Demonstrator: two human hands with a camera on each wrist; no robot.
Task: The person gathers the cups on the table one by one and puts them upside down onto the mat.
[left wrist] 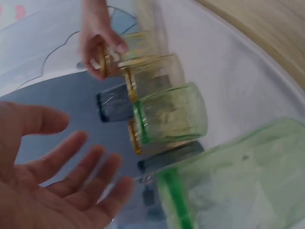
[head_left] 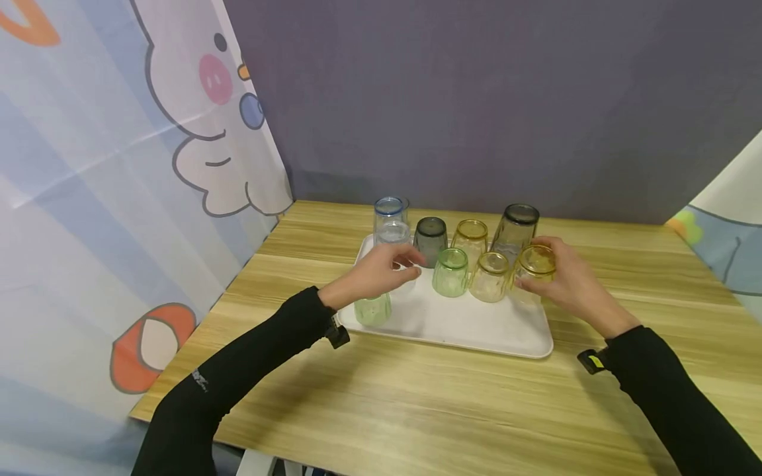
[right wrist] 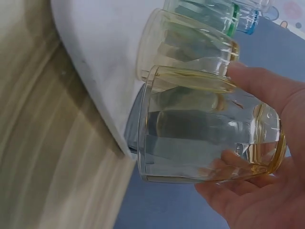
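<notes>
A white tray [head_left: 470,324] on a wooden table [head_left: 417,410] carries several upturned glasses. My right hand [head_left: 530,268] grips a yellow-tinted glass [head_left: 538,259] at the tray's right edge. In the right wrist view the fingers and thumb of that hand [right wrist: 243,126] curl round this glass [right wrist: 190,124], which is tilted at the tray's rim [right wrist: 105,62]. My left hand [head_left: 407,261] hovers over the tray's left side with fingers relaxed and holds nothing. It is above a pale green glass [head_left: 373,309] and beside a clear glass [head_left: 393,235]. Its bare palm [left wrist: 71,162] shows in the left wrist view, next to the green glass [left wrist: 238,181].
Also on the tray are a blue-rimmed glass [head_left: 389,211], a small grey glass [head_left: 430,238], a tall grey glass [head_left: 515,228], a yellow glass [head_left: 470,238], a green glass [head_left: 450,271] and a pale yellow glass [head_left: 490,276]. A cartoon curtain hangs left; a grey wall stands behind.
</notes>
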